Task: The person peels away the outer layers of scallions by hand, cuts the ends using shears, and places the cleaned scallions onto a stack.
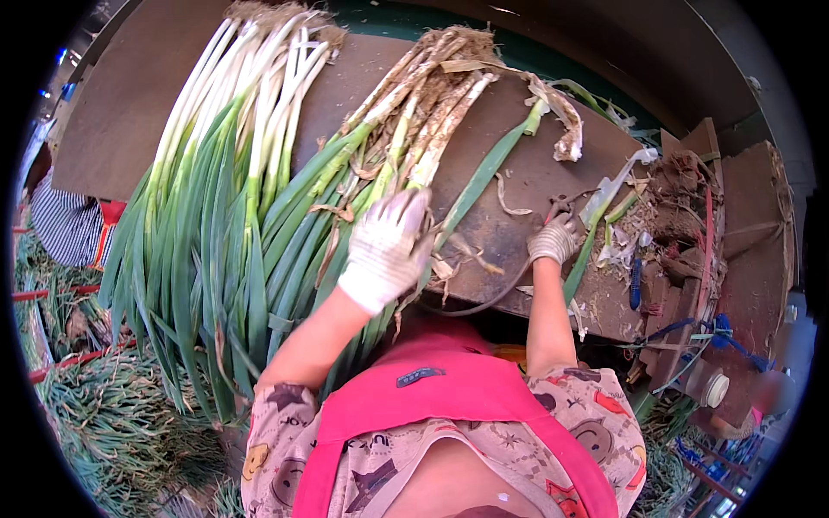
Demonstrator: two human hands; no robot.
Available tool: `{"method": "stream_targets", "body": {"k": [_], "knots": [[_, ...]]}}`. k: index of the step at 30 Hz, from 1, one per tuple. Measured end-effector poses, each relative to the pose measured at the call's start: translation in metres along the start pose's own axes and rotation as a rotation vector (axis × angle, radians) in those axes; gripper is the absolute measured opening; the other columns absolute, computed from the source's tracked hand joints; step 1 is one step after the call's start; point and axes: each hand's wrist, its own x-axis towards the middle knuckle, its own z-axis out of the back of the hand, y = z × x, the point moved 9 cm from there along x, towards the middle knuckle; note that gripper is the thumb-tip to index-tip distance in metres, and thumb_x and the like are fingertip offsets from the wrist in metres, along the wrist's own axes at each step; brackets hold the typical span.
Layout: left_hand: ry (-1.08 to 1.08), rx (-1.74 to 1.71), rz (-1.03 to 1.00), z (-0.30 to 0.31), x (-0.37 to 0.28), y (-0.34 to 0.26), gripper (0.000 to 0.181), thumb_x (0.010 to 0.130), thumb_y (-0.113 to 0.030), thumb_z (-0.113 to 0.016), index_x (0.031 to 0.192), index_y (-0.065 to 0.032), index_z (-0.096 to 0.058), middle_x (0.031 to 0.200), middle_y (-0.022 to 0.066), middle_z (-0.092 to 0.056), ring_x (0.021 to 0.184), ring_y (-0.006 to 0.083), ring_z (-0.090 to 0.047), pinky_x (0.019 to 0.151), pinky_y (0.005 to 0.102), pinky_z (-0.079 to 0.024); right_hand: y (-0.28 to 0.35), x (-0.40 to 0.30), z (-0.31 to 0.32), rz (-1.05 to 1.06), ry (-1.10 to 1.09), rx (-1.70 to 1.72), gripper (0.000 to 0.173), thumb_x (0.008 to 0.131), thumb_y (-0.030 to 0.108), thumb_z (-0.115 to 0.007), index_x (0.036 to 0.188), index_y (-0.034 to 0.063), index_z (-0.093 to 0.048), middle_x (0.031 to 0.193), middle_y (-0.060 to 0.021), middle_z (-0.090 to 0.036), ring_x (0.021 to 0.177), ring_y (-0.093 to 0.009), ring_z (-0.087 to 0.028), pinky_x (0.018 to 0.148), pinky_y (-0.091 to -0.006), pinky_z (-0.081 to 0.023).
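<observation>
My left hand [391,246], in a whitish knit glove, lies over the lower stalks of a bunch of unpeeled green onions [414,123] with brown, soiled skins; whether its fingers grip any stalk cannot be told. At the right, my right hand [558,236], in a dirty glove, has its fingers curled around a dark tool or nozzle [565,206], only partly visible, joined to a thin hose [495,299]. Left of the unpeeled bunch lie peeled green onions [220,129] with white stems and roots. A loose green leaf [486,168] rests between my hands.
Peeled skins [567,123] and scraps lie on the brown board [363,71]. A blue-handled tool [635,283] sits near debris at right, beside wooden pieces [751,226]. A white-capped bottle [712,390] stands lower right. More green onions [116,414] fill the lower left, below a person in striped clothing [61,217].
</observation>
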Motion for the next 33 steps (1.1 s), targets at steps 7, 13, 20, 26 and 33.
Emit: {"method": "stream_targets", "body": {"k": [7,13,20,26,33], "knots": [[0.467,0.313,0.407,-0.165,0.065,0.102,0.054,0.084,-0.028,-0.069,0.126,0.0003,-0.051,0.117,0.0222,-0.061,0.103,0.0362,-0.064,0.089,0.0457,-0.052,-0.030,-0.015,0.012,-0.029,0.064,0.201,0.083,0.077,0.043,-0.077,0.139,0.0013,-0.043,0.128,-0.0262,-0.056,0.125,-0.041,-0.052,0.104,-0.0492,-0.043],[0.369,-0.104,0.291,-0.141,0.069,-0.024,0.055,0.081,-0.028,-0.070,0.125,0.0003,-0.055,0.114,0.0232,-0.063,0.106,0.0378,-0.063,0.095,0.0419,-0.051,-0.031,-0.031,0.007,0.540,-0.059,0.649,0.070,0.072,0.018,-0.080,0.136,0.0042,-0.054,0.112,-0.0240,-0.060,0.100,-0.041,-0.061,0.089,-0.0469,-0.051],[0.463,-0.077,0.452,-0.181,0.033,0.022,0.068,0.080,-0.028,-0.076,0.134,0.0018,-0.047,0.129,0.0237,-0.058,0.120,0.0377,-0.056,0.102,0.0415,-0.046,-0.003,-0.091,0.036,0.797,0.082,0.870,0.062,0.072,0.024,-0.080,0.126,0.0020,-0.058,0.106,-0.0242,-0.061,0.097,-0.041,-0.059,0.088,-0.0472,-0.049],[0.370,-0.235,0.474,-0.165,-0.039,0.039,0.064,0.075,-0.002,-0.077,0.132,0.0017,-0.047,0.121,0.0198,-0.063,0.112,0.0305,-0.063,0.099,0.0372,-0.049,0.006,-0.163,0.044,1.057,0.232,0.820,0.066,0.070,0.025,-0.080,0.127,0.0001,-0.057,0.104,-0.0227,-0.060,0.097,-0.043,-0.057,0.088,-0.0481,-0.049],[0.344,0.093,0.449,-0.127,-0.033,0.000,0.060,0.073,-0.016,-0.079,0.126,-0.0046,-0.053,0.115,0.0197,-0.059,0.108,0.0389,-0.058,0.094,0.0455,-0.048,0.004,-0.180,0.038,1.077,0.387,0.719,0.066,0.069,0.026,-0.080,0.126,0.0021,-0.058,0.104,-0.0221,-0.060,0.099,-0.042,-0.057,0.089,-0.0478,-0.049]]}}
